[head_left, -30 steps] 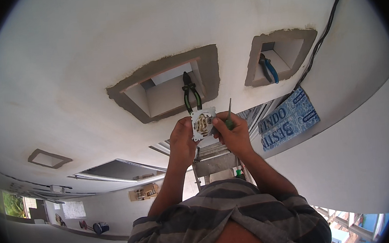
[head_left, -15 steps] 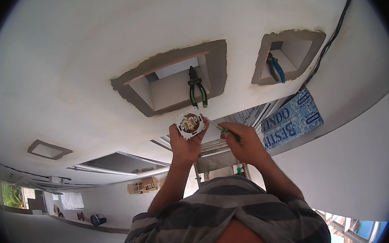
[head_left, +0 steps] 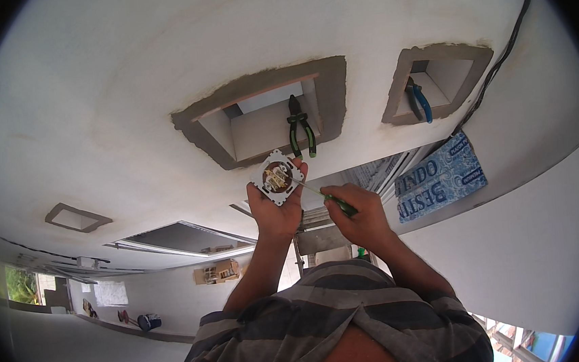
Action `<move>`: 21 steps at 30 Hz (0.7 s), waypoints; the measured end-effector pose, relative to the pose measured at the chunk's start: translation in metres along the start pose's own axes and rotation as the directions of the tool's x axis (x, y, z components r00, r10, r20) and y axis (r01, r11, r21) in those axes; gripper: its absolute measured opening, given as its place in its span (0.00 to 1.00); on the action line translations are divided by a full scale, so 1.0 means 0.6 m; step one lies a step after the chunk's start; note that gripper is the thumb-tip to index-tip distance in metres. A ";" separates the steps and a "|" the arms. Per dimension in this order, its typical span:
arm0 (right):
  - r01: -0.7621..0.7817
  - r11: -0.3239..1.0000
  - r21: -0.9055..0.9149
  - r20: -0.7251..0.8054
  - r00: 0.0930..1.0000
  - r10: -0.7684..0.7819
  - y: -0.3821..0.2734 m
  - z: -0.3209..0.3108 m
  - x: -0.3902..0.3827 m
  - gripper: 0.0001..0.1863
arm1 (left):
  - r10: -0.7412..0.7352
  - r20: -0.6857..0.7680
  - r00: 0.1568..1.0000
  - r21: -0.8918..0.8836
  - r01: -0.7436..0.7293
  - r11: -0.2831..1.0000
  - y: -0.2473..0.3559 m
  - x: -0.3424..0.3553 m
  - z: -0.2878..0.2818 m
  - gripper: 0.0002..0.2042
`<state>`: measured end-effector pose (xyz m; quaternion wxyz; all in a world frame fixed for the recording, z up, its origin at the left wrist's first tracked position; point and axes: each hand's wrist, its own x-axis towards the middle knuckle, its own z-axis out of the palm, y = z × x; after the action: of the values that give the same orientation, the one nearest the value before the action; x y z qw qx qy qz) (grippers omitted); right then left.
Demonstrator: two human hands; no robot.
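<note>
In my left hand [head_left: 276,212] I hold a square electrical socket insert [head_left: 276,178] with a pale metal frame and brass-coloured contacts at its centre. My fingers wrap its lower and right edges. My right hand [head_left: 360,212] is closed round the green handle of a screwdriver [head_left: 341,203]. Its thin shaft slants up to the left, and the tip reaches the brass part of the socket insert. Whether the tip sits in a screw is too small to tell. Just beyond the insert, black-and-green pliers [head_left: 299,126] lie in a recessed wall opening.
The larger recess has a rough grey border [head_left: 336,95]. A smaller recess at the right holds blue-handled pliers [head_left: 419,99]. Black cables [head_left: 503,59] run along the right side, above a blue printed sheet [head_left: 441,177]. A dark bucket [head_left: 149,322] stands far left.
The socket insert has turned in my left hand, so a corner now points up. The screwdriver tip has moved from its edge inward to the brass contacts.
</note>
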<state>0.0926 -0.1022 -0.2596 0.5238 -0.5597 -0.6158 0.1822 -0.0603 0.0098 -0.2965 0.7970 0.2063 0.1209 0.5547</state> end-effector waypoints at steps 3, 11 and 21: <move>0.013 1.000 -0.005 -0.012 1.000 -0.013 -0.004 0.001 -0.001 0.12 | -0.008 -0.029 1.000 -0.014 0.007 1.000 0.002 -0.003 0.008 0.28; 0.057 0.998 0.006 0.005 0.998 -0.057 -0.009 0.003 0.001 0.15 | 0.009 0.094 0.996 -0.017 -0.008 1.000 0.002 -0.009 0.006 0.28; 0.140 0.976 -0.165 -0.021 0.989 -0.145 -0.019 0.009 -0.002 0.16 | 0.083 0.149 0.985 0.099 -0.099 0.990 0.003 -0.010 0.008 0.27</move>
<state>0.0823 -0.1047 -0.2531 0.4977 -0.5581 -0.6586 0.0840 -0.0617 0.0040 -0.2919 0.7653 0.2934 0.0825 0.5669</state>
